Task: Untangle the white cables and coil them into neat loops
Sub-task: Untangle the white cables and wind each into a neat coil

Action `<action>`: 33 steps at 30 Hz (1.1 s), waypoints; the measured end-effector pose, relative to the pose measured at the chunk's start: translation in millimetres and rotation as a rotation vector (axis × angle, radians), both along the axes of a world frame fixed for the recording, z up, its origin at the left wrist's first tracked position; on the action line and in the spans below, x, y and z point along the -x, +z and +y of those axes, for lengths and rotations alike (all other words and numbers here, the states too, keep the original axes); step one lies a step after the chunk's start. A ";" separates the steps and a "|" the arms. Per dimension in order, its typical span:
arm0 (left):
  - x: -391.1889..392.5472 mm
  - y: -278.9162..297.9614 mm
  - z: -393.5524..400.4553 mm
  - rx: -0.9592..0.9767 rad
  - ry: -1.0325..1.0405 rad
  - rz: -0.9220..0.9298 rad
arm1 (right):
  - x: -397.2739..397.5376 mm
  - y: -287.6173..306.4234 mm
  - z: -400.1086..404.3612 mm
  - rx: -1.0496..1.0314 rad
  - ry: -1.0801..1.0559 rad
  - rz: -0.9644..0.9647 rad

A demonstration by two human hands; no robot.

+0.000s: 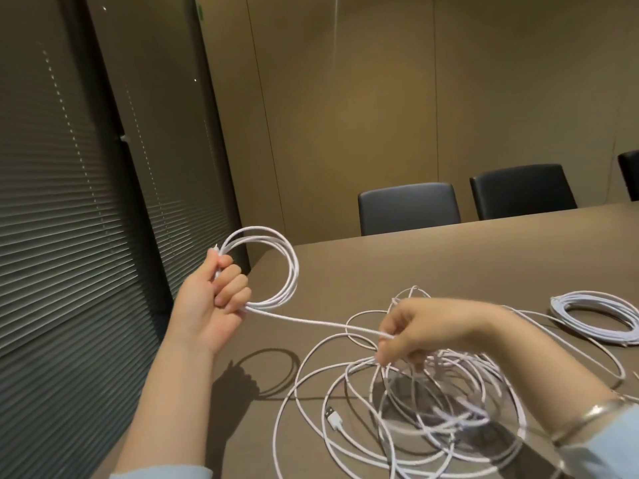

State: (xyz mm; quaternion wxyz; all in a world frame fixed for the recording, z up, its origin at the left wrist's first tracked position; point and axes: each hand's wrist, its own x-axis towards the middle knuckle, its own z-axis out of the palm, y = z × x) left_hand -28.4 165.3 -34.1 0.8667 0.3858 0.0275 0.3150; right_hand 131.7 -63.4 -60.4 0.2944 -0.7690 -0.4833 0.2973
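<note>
My left hand point(216, 295) is raised above the table's left corner and grips a small coil of white cable point(276, 267) with several loops. One strand point(311, 320) runs taut from that coil to my right hand point(415, 331), which pinches it between thumb and fingers. Below my right hand a loose tangle of white cable point(415, 420) spreads over the brown table point(449, 257). A white USB plug point(333, 417) lies in the tangle. A finished white coil point(598, 319) rests flat at the right.
Black chairs point(408, 207) stand along the table's far side. Dark window blinds point(69, 202) fill the left. The table's left edge runs just below my left forearm. A metal bangle point(594, 414) sits on my right wrist.
</note>
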 end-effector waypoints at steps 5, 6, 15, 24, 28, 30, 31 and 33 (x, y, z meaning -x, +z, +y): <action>10.9 -2.8 19.5 0.047 0.044 -0.053 | -27.5 11.5 -30.3 0.055 -0.201 -0.186; 13.4 -2.2 22.1 0.055 0.062 -0.063 | -31.8 13.1 -34.4 0.037 -0.249 -0.194; 23.5 -4.7 34.6 0.040 0.180 -0.024 | -40.3 28.8 -61.2 -0.256 -0.475 0.133; -13.5 2.4 -17.5 -0.280 -0.063 0.228 | 12.2 43.7 -12.1 -0.803 -0.342 0.291; -29.1 0.2 -41.1 -0.309 -0.125 0.274 | 31.4 38.6 2.5 -0.843 -0.224 0.006; -34.6 -0.3 -52.0 -0.288 -0.154 0.257 | 38.3 33.8 10.2 -0.841 -0.162 -0.179; -36.1 0.3 -56.7 -0.274 -0.163 0.241 | 41.0 30.1 14.3 -0.821 -0.129 -0.289; -36.8 2.0 -63.9 -0.285 -0.151 0.221 | 46.2 21.6 21.1 -0.733 -0.086 -0.507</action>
